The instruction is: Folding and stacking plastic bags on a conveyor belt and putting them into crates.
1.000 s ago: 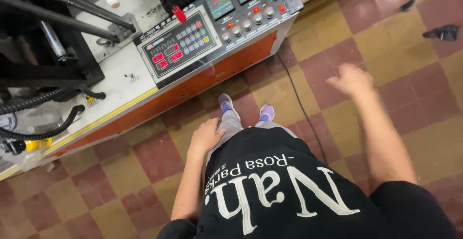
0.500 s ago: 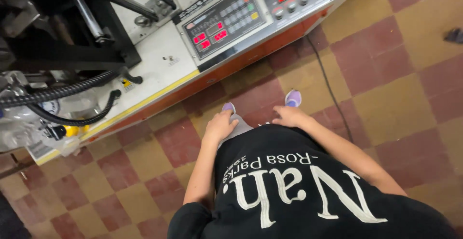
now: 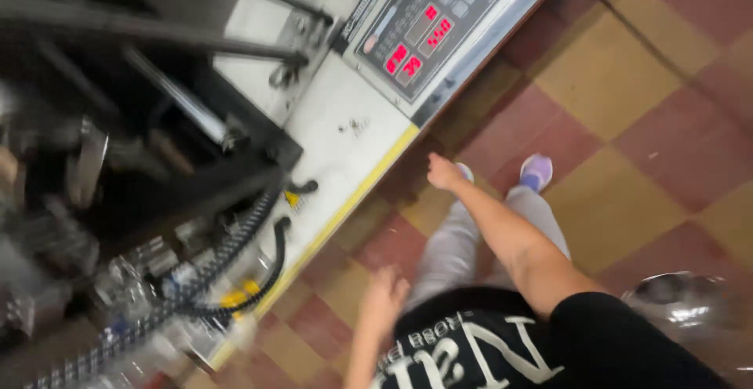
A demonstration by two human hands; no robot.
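My right hand [image 3: 444, 172] reaches forward and down on a straight arm. It holds nothing and hangs near the yellow lower edge of the machine [image 3: 369, 185], just above my shoes [image 3: 536, 171]. My left hand [image 3: 383, 299] is blurred by motion beside my hip, over the floor tiles, with nothing visible in it. I wear grey trousers and a black shirt with white lettering [image 3: 471, 350].
A control panel [image 3: 423, 20] with red lit digits and grey keys tops the white machine deck. Black ribbed hoses [image 3: 235, 256], metal rods [image 3: 180, 107] and dark machine parts fill the left. Red and yellow checkered tiles [image 3: 627, 122] cover the floor. A shiny metal object [image 3: 678, 295] sits lower right.
The view has swung left and closer to the machine. My right arm came in from the side and now stretches forward toward the machine's edge. My left hand dropped beside my hip.
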